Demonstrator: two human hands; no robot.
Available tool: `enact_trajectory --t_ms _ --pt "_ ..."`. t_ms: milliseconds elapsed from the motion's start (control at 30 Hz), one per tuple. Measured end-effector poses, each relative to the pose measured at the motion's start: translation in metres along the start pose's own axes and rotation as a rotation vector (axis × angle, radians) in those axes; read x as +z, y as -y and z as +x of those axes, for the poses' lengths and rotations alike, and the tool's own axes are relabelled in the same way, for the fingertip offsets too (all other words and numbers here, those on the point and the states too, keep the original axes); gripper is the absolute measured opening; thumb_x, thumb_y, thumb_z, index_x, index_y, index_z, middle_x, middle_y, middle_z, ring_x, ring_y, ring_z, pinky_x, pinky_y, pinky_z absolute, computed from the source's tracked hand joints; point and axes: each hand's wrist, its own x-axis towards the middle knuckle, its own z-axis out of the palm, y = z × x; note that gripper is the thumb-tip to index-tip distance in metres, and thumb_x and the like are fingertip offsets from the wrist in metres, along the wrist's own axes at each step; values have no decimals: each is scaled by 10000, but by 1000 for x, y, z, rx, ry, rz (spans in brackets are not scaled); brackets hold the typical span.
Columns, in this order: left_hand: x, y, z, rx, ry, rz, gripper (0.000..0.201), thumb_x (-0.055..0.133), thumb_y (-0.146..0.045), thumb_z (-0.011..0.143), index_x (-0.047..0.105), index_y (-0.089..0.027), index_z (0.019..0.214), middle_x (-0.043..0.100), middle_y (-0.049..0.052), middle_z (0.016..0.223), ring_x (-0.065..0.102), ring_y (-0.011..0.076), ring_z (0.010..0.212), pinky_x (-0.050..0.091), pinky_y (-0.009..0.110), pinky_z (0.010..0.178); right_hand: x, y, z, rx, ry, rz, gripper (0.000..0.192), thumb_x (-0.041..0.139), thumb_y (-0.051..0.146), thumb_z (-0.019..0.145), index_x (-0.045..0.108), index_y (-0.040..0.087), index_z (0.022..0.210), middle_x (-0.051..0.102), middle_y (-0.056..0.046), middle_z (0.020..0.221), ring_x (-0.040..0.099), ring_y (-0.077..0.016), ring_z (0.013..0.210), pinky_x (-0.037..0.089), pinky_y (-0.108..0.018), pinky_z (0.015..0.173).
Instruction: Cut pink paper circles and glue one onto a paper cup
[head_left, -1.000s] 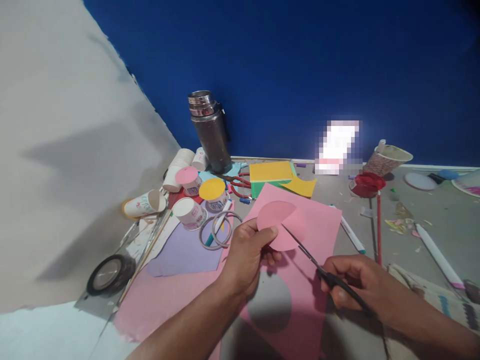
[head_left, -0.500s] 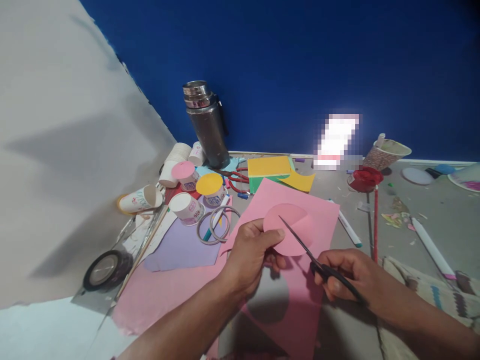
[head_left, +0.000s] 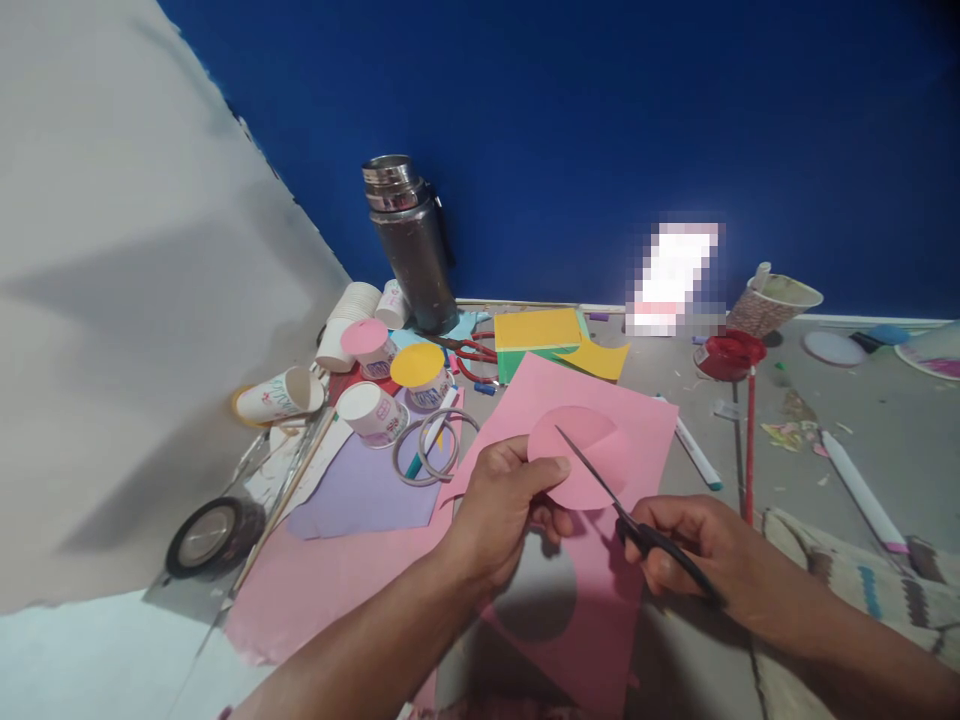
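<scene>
Our left hand [head_left: 499, 510] pinches the pink paper circle [head_left: 579, 457] above the pink sheet [head_left: 600, 620]; our right hand [head_left: 694, 550] grips the scissors [head_left: 626, 520], fingers curled through the handles, blades reaching the circle's middle.

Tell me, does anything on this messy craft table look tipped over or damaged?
Yes. One paper cup lies on its side at the left, mouth facing right, while the cups beside it stand. The pink sheet under the hands has a round hole cut out of it.
</scene>
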Motion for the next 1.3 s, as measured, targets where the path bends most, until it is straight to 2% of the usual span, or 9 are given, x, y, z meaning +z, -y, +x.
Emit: enact_trajectory --t_ms 133,533,700,833,1100,1300 --pt "0 -1 -1 -4 3 -17 211 750 -282 690 659 -104 757 642 14 596 532 79 357 405 162 332 0 -1 0 -24 5 -8 533 735 678 745 566 173 737 477 42 615 315 -95 563 214 -242 523" --pt "0 -1 0 -23 36 -11 258 749 -329 685 671 -95 760 634 20 555 530 88 345 399 167 322 2 3 -2 -20 8 -56 592 692 760 732 545 187 730 489 35 613 337 -109 564 228 -250 526" --pt "1 -1 -1 -16 37 15 278 736 -353 705 682 -90 779 649 35 560 529 86 346 398 165 329 3 3 -2 -30 -8 -93 609 683 780 722 535 189 707 427 55 603 299 -103 561 211 -244 517" --pt "1 -1 -1 -15 16 27 260 732 -347 696 669 -101 750 628 26 523 512 87 333 379 169 328 4 2 -2 -22 4 -83 615 666 791 725 533 192 721 450 43 614 310 -109 570 217 -250 523" --pt "1 -2 -1 -1 18 38 227 713 -326 693 643 -111 715 601 12 478 491 79 316 357 160 330 6 4 -3 -21 -6 -70 550 712 704 742 495 202 684 372 68 598 268 -100 561 184 -250 515" --pt "1 -4 -3 -11 15 28 215 711 -315 686 628 -116 682 589 8 455 495 81 311 366 156 327 8 5 -3 -12 -4 -67 594 668 770 740 507 200 698 354 68 605 249 -104 568 176 -261 518"
